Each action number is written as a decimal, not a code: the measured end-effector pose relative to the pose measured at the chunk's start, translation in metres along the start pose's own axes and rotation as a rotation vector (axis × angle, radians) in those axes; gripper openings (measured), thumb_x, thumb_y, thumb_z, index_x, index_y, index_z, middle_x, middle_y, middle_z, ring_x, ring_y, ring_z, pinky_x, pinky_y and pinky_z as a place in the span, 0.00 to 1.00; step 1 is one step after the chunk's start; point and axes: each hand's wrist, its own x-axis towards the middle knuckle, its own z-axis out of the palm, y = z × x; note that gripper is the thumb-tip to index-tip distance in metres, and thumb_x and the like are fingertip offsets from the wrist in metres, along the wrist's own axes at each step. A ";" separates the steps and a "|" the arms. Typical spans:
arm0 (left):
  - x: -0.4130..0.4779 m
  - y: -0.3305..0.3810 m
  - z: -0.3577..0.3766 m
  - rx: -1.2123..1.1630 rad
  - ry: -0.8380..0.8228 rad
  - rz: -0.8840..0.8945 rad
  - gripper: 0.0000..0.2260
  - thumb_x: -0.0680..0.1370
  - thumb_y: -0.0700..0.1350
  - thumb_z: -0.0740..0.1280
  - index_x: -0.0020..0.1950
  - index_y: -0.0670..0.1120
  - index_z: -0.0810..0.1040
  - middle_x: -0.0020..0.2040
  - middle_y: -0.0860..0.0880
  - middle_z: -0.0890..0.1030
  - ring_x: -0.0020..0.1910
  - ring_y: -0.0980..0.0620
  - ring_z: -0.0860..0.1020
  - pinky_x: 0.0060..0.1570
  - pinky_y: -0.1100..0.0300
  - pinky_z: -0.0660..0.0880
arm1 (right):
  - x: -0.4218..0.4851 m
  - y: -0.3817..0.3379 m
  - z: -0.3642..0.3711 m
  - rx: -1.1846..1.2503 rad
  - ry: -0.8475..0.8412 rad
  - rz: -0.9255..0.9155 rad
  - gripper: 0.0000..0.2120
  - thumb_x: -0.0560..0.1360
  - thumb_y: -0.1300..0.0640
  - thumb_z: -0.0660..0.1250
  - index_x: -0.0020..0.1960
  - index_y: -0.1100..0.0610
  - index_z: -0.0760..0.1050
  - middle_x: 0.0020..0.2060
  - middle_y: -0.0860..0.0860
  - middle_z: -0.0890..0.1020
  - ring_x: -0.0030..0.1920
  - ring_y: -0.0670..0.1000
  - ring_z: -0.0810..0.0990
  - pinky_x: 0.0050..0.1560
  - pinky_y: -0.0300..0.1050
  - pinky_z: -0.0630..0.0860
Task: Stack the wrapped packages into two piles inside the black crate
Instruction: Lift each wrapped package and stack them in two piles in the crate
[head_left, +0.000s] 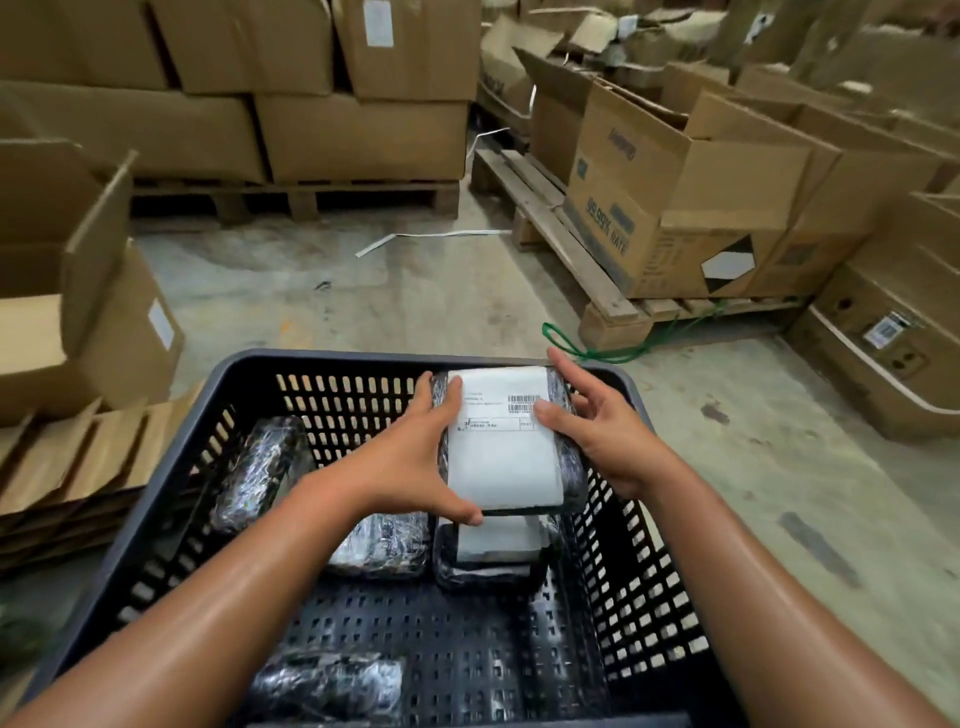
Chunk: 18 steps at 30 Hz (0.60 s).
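Labelled package (506, 441): black wrap, white shipping label up, held over right side of black crate (156, 519). Left hand (410, 457) and right hand (597, 426) fingers clamp its sides. Second labelled package (493, 551) directly below; loose wrapped packages (260, 473) lie left and near.

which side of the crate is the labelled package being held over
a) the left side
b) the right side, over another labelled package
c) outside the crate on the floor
b: both the left hand and right hand hold the labelled package near the right wall of the black crate, directly above another labelled package.
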 end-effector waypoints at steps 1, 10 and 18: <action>0.002 -0.004 0.009 -0.028 0.000 -0.021 0.70 0.54 0.65 0.82 0.82 0.53 0.38 0.80 0.49 0.32 0.73 0.61 0.38 0.70 0.64 0.41 | 0.001 0.002 -0.001 -0.109 -0.014 0.011 0.33 0.79 0.60 0.73 0.80 0.44 0.66 0.72 0.53 0.78 0.67 0.51 0.80 0.68 0.51 0.77; 0.021 -0.033 0.046 -0.045 -0.036 -0.061 0.67 0.59 0.62 0.80 0.82 0.52 0.36 0.80 0.45 0.32 0.78 0.53 0.42 0.71 0.64 0.49 | 0.011 0.030 0.004 -0.714 -0.195 0.111 0.58 0.65 0.46 0.85 0.85 0.48 0.54 0.81 0.54 0.59 0.82 0.53 0.58 0.76 0.40 0.63; 0.038 -0.041 0.059 0.053 -0.091 -0.067 0.70 0.58 0.66 0.80 0.81 0.49 0.33 0.79 0.45 0.29 0.80 0.42 0.53 0.75 0.56 0.57 | 0.020 0.055 0.011 -0.959 -0.347 0.308 0.78 0.57 0.46 0.89 0.82 0.44 0.31 0.83 0.56 0.36 0.83 0.59 0.41 0.80 0.54 0.50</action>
